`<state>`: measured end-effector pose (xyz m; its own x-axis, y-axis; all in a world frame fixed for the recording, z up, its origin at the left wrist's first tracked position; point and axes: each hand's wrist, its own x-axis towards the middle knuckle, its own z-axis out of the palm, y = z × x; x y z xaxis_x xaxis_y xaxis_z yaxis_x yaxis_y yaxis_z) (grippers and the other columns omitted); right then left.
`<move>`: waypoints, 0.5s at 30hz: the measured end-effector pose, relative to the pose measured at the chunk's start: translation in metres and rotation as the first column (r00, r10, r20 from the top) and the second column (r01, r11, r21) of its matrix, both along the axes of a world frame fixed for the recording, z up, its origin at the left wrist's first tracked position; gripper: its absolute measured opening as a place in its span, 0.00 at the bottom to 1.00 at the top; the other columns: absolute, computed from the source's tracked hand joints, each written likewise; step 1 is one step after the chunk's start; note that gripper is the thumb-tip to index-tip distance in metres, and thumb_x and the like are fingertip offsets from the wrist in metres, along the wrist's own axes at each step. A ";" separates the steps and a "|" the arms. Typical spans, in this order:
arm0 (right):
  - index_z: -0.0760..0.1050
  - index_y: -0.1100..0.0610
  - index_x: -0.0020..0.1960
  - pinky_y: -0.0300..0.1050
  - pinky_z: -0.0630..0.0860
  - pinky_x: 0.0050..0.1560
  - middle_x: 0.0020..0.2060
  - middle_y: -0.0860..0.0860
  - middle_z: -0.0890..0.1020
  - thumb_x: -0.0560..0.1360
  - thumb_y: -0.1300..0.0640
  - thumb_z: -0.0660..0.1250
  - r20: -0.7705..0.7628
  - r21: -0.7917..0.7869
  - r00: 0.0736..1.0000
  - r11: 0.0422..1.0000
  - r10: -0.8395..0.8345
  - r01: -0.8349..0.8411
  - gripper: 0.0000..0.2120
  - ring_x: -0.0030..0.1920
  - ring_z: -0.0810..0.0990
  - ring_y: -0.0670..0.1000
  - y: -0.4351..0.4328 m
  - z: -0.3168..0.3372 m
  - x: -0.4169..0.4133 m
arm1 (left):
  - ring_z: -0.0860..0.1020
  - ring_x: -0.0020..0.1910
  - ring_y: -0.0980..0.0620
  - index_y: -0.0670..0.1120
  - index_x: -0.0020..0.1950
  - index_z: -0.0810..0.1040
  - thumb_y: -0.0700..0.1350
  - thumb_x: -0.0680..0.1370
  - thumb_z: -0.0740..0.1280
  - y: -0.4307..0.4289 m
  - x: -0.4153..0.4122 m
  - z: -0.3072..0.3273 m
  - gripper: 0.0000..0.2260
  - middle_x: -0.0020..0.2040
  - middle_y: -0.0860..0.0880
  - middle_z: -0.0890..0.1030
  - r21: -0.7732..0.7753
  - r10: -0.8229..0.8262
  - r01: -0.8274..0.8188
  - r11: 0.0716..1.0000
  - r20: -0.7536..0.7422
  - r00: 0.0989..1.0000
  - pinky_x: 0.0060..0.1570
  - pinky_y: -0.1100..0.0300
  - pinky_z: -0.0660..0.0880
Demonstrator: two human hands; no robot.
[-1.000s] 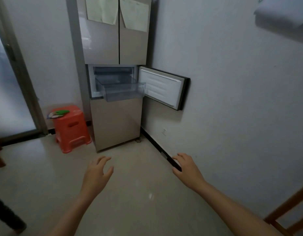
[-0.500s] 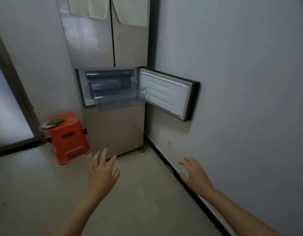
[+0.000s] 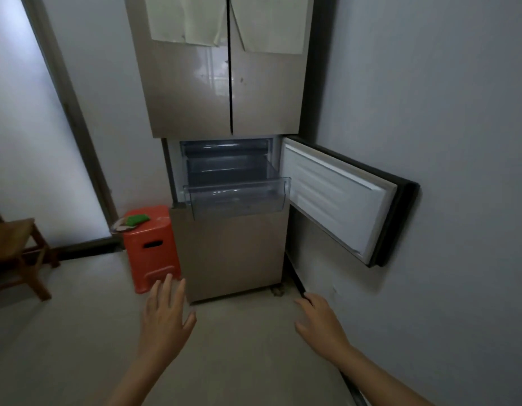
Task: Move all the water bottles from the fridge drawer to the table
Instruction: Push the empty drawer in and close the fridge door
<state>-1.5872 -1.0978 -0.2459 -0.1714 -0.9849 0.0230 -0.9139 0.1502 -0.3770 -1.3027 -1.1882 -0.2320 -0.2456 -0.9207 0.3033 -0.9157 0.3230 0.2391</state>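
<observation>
At far left, a wooden chair [image 3: 13, 244] on the floor [image 3: 63, 347], before a frosted glass door [image 3: 34, 136]. Next, an orange plastic stool [image 3: 154, 253] just beside the fridge [image 3: 233, 253], with a green object [image 3: 138, 219] on top. Below the stool, left grip [image 3: 166, 320]: spread flat, palm down, holding nothing, above the floor. At centre, the clear fridge drawer [image 3: 239, 197], pulled out of the open middle compartment; contents not discernible through the plastic. To its right, the compartment door [image 3: 341, 200], swung wide towards the wall [image 3: 444, 112]. Lower right, right grip [image 3: 321, 323]: relaxed, loosely spread, holding nothing.
</observation>
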 end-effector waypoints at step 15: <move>0.57 0.53 0.74 0.45 0.57 0.72 0.74 0.53 0.56 0.79 0.51 0.58 -0.045 -0.006 0.999 1.000 0.025 -0.025 0.25 0.74 0.53 0.51 -0.269 0.012 -0.032 | 0.54 0.74 0.40 0.45 0.73 0.61 0.50 0.74 0.68 -0.231 -0.025 -0.023 0.31 0.75 0.41 0.58 0.059 0.131 -0.127 0.990 -0.066 0.989 0.68 0.44 0.58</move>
